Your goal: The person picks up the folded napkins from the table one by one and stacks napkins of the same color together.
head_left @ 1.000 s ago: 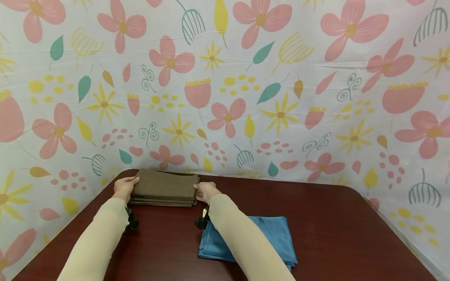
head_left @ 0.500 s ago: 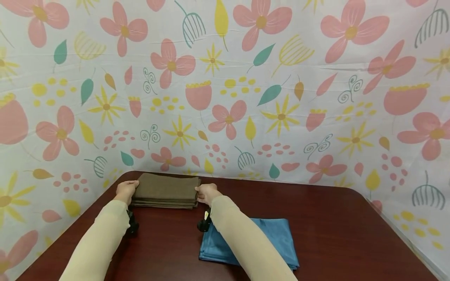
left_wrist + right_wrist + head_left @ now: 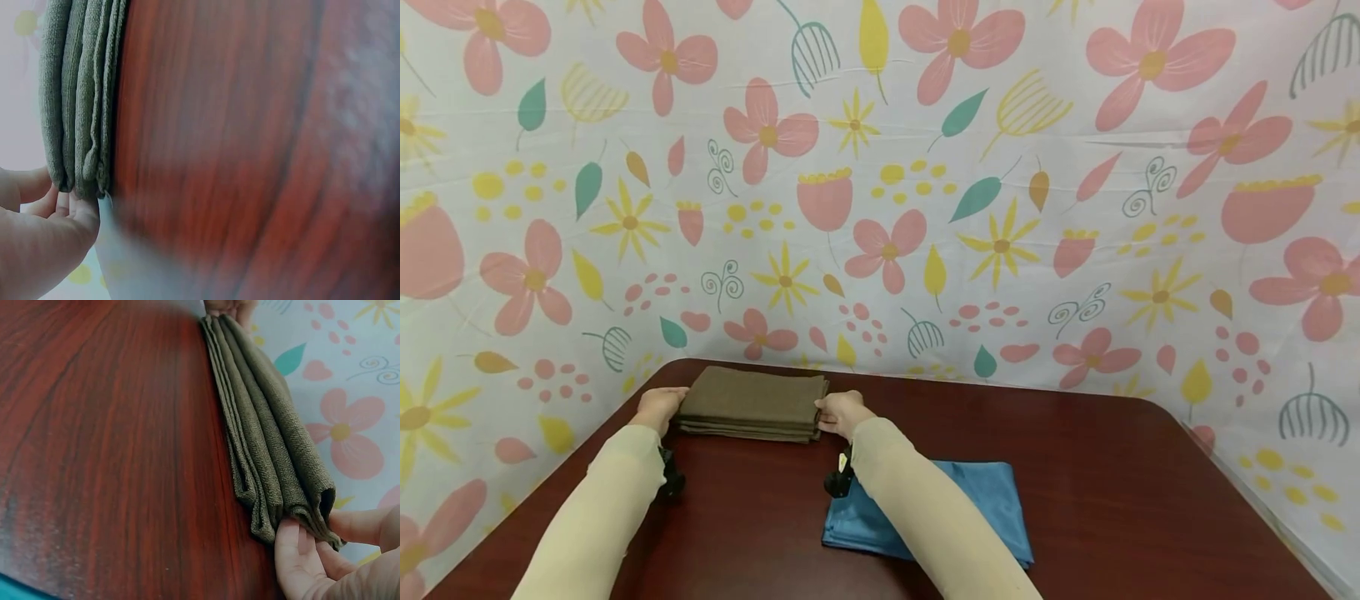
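An olive-brown folded cloth (image 3: 756, 400) lies in a flat, several-layered stack near the back left of the table. My left hand (image 3: 658, 408) is at its left end; in the left wrist view the fingertips (image 3: 78, 212) touch the ends of the folds. At the right end, my right hand (image 3: 841, 411) pinches the cloth's corner. The right wrist view has the thumb on the upper fold and the fingers (image 3: 294, 550) tucked beneath the upper layers. A blue, shiny folded cloth (image 3: 988, 500) lies nearer, partly hidden under my right forearm.
The dark red-brown wooden table (image 3: 1112, 492) has rounded back corners. Behind it hangs a white floral-print backdrop (image 3: 925, 333), close to the table's back edge. Black wrist-worn cameras sit below both sleeves.
My left hand has slid slightly left, and its thumb has come off the top of the olive-brown cloth. My right hand stays at the right end. The blue cloth lies still.
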### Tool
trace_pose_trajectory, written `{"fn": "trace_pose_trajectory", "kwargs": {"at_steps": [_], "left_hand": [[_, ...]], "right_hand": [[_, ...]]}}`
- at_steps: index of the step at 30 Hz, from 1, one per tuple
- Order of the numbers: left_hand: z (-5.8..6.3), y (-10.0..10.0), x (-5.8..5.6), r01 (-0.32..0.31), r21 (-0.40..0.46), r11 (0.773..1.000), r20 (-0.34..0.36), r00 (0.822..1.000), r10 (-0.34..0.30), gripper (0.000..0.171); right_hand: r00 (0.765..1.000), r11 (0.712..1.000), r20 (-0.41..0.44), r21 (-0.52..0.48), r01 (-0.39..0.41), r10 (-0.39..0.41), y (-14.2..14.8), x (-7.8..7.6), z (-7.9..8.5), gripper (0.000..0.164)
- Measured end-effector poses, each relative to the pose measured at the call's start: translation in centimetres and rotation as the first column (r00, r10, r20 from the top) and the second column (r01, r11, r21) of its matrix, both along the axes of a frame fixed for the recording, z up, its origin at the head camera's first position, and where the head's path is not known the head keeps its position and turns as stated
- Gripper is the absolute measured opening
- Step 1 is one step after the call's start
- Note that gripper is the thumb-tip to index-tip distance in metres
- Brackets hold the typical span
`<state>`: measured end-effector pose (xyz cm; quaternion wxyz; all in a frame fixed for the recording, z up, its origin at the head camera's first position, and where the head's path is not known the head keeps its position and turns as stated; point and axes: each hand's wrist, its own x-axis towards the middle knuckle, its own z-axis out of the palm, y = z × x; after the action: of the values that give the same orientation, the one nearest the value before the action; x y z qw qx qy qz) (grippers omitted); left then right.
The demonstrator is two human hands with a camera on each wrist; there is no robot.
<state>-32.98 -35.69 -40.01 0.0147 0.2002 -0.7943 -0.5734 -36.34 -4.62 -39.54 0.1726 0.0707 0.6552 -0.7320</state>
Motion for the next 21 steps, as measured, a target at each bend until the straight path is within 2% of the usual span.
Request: {"fn": "trace_pose_trajectory", "kwargs": {"at_steps": [2,7,14,18,21], "left_hand": [[0.1,-0.1,0.0,0.022,-0.008,1.000,0.008,1.000,-0.022,0.047],[-0.4,-0.3,0.0,0.015,0.006,1.000,0.018,1.000,-0.015,0.046],[-1.4,-0.8,0.6,0.019,0.021,1.000,0.015,1.000,-0.020,0.047],[-1.2,-0.9,1.0,0.063,0.011,0.998,0.003,0.998,-0.063,0.047],[-0.9,-0.9,1.5,0.133,-0.014,0.991,0.000,0.991,-0.133,0.048]], "right_hand": [[1.000,1.000,0.001,-0.003,0.002,-0.002,0.1,0.2,0.1,0.059],[1.000,1.000,-0.002,0.011,0.004,-0.004,0.0,0.6,0.0,0.059],[0.999,0.999,0.014,0.035,-0.036,0.035,-0.1,1.6,-0.4,0.055],[0.998,0.997,0.007,0.046,-0.061,0.061,0.2,1.7,-0.2,0.055],[0.996,0.995,0.013,0.049,-0.085,0.084,0.6,1.6,-0.1,0.055]]}}
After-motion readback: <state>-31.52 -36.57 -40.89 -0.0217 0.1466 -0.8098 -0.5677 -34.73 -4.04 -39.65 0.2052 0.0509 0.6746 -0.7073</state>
